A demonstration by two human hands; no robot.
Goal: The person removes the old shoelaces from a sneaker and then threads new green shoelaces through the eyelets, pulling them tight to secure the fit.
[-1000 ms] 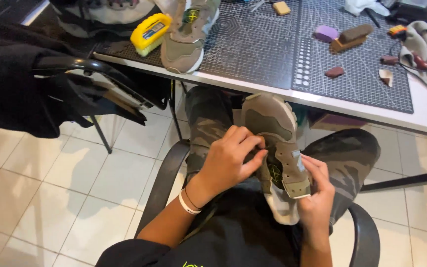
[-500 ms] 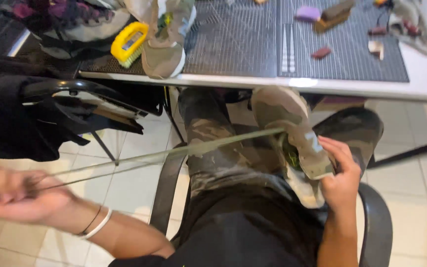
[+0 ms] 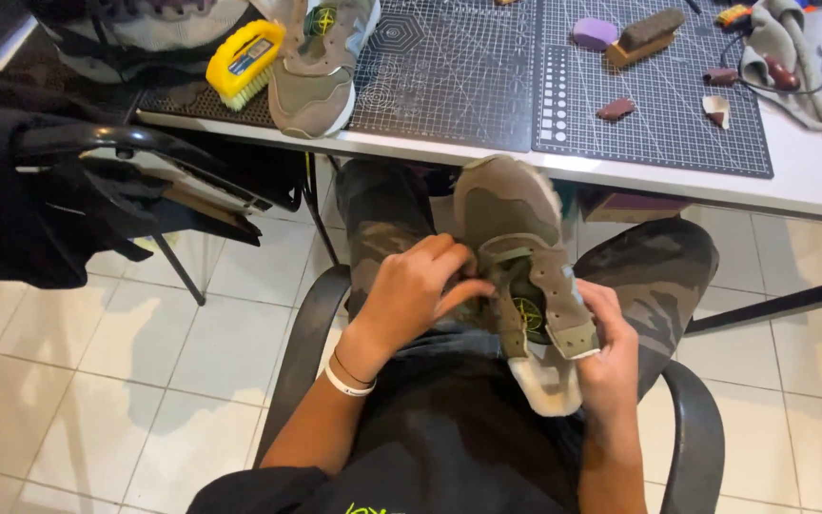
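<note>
The olive-green shoe [image 3: 522, 276] sits in the person's lap, toe pointing away towards the bench [image 3: 811, 190], its pale heel nearest the body. The right hand [image 3: 609, 357] cups it from the far side, fingers curled shut around the heel and side panel, thumb up against the eyelet strip. The left hand [image 3: 418, 286] is in at the tongue, fingers bent and pinched closed at the lace area; whether they actually have a lace between them, I cannot tell from here. A white band and a dark one ring the left wrist. The shoe rests over camouflage trousers [image 3: 654, 271], and the person is seated in a dark armchair [image 3: 696, 419] above a pale tiled floor [image 3: 97, 381].

Up on the bench, the matching second shoe [image 3: 321, 71] stands on a dark cutting mat [image 3: 459, 76], with a yellow scrub brush [image 3: 244, 62] just beside it. Further right lie a wooden brush [image 3: 646, 36], a purple block [image 3: 594, 33] and a grey cloth [image 3: 792, 52]. Dark clothing [image 3: 21, 190] hangs over a rack at the left.
</note>
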